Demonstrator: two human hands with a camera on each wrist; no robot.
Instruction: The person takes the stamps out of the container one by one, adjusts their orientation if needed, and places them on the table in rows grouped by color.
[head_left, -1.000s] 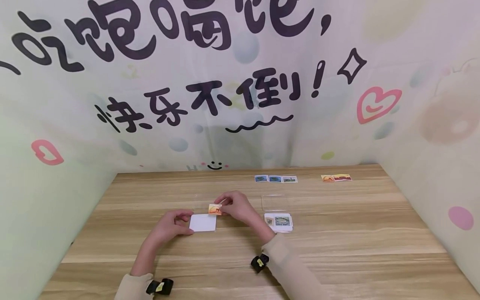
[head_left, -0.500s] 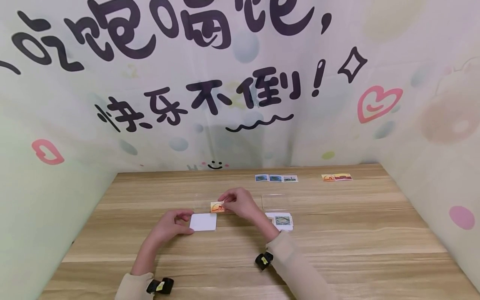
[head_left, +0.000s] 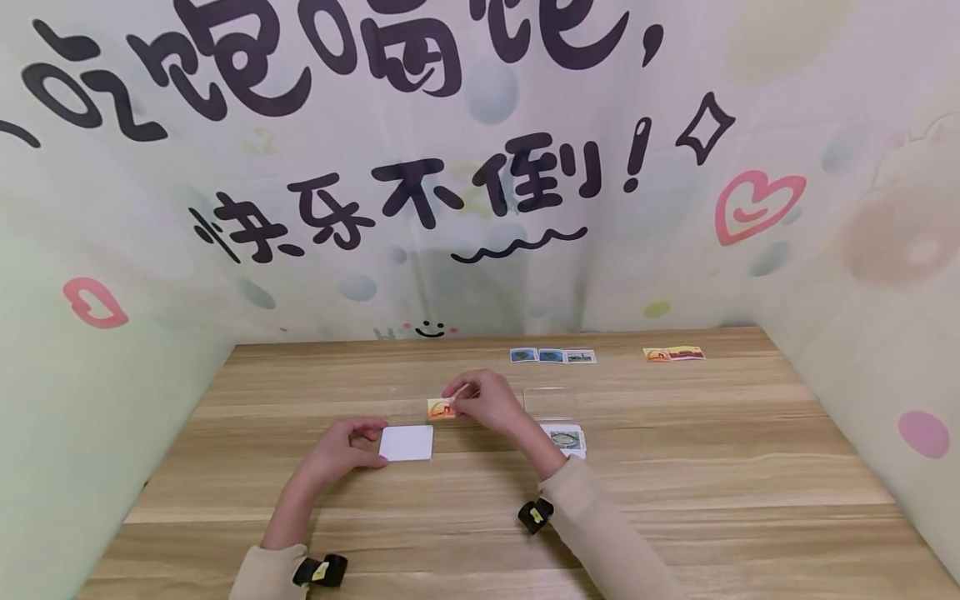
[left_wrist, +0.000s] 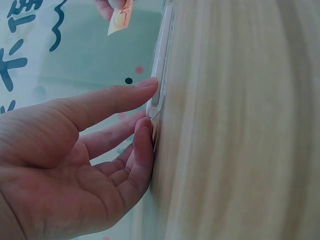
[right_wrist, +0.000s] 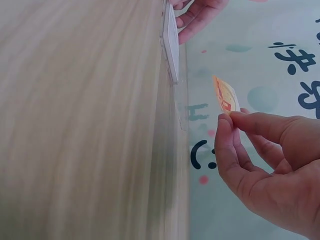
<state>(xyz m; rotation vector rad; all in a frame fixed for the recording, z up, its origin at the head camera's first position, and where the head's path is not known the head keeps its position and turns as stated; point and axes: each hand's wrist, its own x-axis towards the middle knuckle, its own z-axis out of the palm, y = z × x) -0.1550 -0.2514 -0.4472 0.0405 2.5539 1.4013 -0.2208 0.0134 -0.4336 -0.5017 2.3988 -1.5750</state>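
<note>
My right hand (head_left: 491, 402) pinches a small orange and yellow postage stamp (head_left: 440, 408) between thumb and fingertips. In the right wrist view this stamp (right_wrist: 226, 96) is held up off the table. On the left, a white card (head_left: 407, 443) lies on the table in a shallow clear case (left_wrist: 161, 60). The thumb and fingers of my left hand (head_left: 347, 446) hold the case at its left end, thumb at the near corner. The held stamp is behind and right of the white card, apart from it.
A second case with a picture stamp (head_left: 567, 440) lies right, partly behind my right forearm. A clear lid (head_left: 547, 403) sits behind it. At the back are a row of blue and grey stamps (head_left: 551, 356) and an orange and red pair (head_left: 673, 354).
My right hand has drawn the stamp back and a little right, away from the white card. The left hand stays at the case.
</note>
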